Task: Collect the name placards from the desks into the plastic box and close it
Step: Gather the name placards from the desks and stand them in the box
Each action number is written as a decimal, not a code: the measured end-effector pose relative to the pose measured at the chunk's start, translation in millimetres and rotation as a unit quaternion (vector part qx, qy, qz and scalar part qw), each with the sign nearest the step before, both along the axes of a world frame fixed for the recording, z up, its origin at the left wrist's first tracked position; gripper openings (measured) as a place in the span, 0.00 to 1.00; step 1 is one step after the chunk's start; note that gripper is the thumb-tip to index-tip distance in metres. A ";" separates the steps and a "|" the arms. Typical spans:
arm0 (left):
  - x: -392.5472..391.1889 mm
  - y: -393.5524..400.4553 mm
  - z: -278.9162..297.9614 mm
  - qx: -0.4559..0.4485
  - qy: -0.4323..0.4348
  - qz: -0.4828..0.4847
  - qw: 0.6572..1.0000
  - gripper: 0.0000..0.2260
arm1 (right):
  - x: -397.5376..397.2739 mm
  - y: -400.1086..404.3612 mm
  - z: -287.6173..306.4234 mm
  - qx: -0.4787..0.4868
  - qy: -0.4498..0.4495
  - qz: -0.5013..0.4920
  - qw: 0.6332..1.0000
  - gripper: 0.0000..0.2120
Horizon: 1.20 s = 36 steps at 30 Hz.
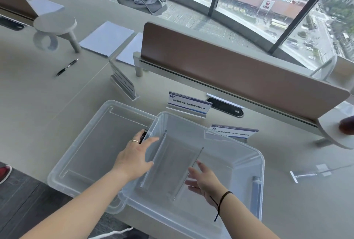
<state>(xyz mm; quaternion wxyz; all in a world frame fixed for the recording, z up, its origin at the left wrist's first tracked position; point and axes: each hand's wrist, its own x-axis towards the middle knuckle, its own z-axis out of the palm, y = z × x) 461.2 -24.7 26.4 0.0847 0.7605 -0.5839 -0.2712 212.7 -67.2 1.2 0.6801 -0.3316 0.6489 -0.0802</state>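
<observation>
Clear plastic box: both hands inside, left hand and right hand fingers apart; contents hard to discern.

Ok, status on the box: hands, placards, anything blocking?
Both hands open, left hand and right hand inside plastic box. Lid off, alongside. Two placards on desk beyond. Nothing blocking.

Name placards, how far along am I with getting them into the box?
Early. The plastic box stands open, its lid lying beside it. Both hands, left and right, are inside it, seemingly settling clear placards. At least three placards still stand on the desk; then the lid goes on.
</observation>
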 end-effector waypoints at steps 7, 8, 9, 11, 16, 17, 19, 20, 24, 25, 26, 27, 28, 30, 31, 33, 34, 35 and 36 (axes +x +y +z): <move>-0.5 -1.1 2.6 -0.008 -0.010 -0.004 1.000 0.33 | 32.0 -8.4 -3.4 -0.007 -0.007 0.049 0.999 0.32; -0.6 -1.2 2.5 -0.009 -0.011 -0.004 1.000 0.33 | 35.5 -8.8 -4.0 -0.006 -0.010 0.051 0.999 0.32; -0.6 -1.3 2.2 -0.010 -0.011 -0.003 1.000 0.34 | 38.6 -9.0 -4.1 -0.005 -0.012 0.052 0.999 0.32; -0.5 -1.5 2.0 -0.012 -0.011 -0.001 1.000 0.34 | 44.2 -9.8 -5.4 -0.004 -0.014 0.052 0.999 0.32; -1.0 -1.5 1.9 -0.014 -0.008 -0.002 1.000 0.33 | 55.0 -14.1 -8.3 -0.001 -0.020 0.069 0.997 0.33; -0.8 -1.5 1.8 -0.014 -0.006 -0.002 1.000 0.33 | 57.1 -14.9 -8.2 -0.002 -0.021 0.072 0.997 0.33; -0.3 -1.4 1.8 -0.017 -0.005 -0.001 1.000 0.33 | 61.4 -16.1 -9.2 -0.004 -0.023 0.074 0.997 0.33; -0.1 -1.3 1.7 -0.017 -0.005 -0.001 1.000 0.33 | 63.1 -16.2 -9.9 -0.004 -0.025 0.075 0.997 0.33; 0.2 -1.4 1.0 -0.015 -0.005 -0.001 1.000 0.33 | 68.2 -17.2 -12.0 -0.003 -0.027 0.076 0.997 0.33; 0.3 -1.3 0.9 -0.015 -0.005 -0.001 1.000 0.33 | 68.8 -17.4 -12.2 -0.003 -0.027 0.076 0.997 0.33; 0.4 -1.2 1.1 -0.015 -0.005 -0.001 1.000 0.33 | 69.3 -17.9 -12.4 -0.003 -0.027 0.076 0.997 0.33; 0.5 -1.3 1.0 -0.015 -0.005 -0.001 1.000 0.33 | 69.9 -18.3 -12.2 -0.002 -0.026 0.076 0.997 0.33; 0.5 -1.3 1.1 -0.016 -0.004 -0.002 1.000 0.33 | 70.3 -18.7 -12.4 -0.002 -0.025 0.075 0.997 0.33; 0.3 -1.6 1.6 -0.017 -0.004 -0.002 1.000 0.33 | 70.8 -18.3 -12.7 0.000 -0.025 0.075 0.997 0.33; 0.3 -1.7 1.7 -0.017 -0.003 -0.002 1.000 0.33 | 71.1 -18.0 -12.6 0.000 -0.024 0.076 0.997 0.33; 0.4 -1.8 1.7 -0.017 -0.004 -0.002 1.000 0.33 | 71.7 -17.8 -12.5 0.000 -0.025 0.078 0.997 0.33; 0.2 -1.6 1.6 -0.017 -0.004 -0.003 1.000 0.33 | 72.1 -18.2 -12.3 -0.001 -0.025 0.079 0.997 0.33; 0.5 -1.6 1.3 -0.017 -0.005 -0.004 1.000 0.33 | 72.7 -18.1 -11.9 -0.002 -0.025 0.081 0.996 0.33; 0.7 -1.5 1.0 -0.018 -0.005 -0.004 1.000 0.33 | 73.3 -18.4 -11.7 -0.002 -0.025 0.081 0.996 0.33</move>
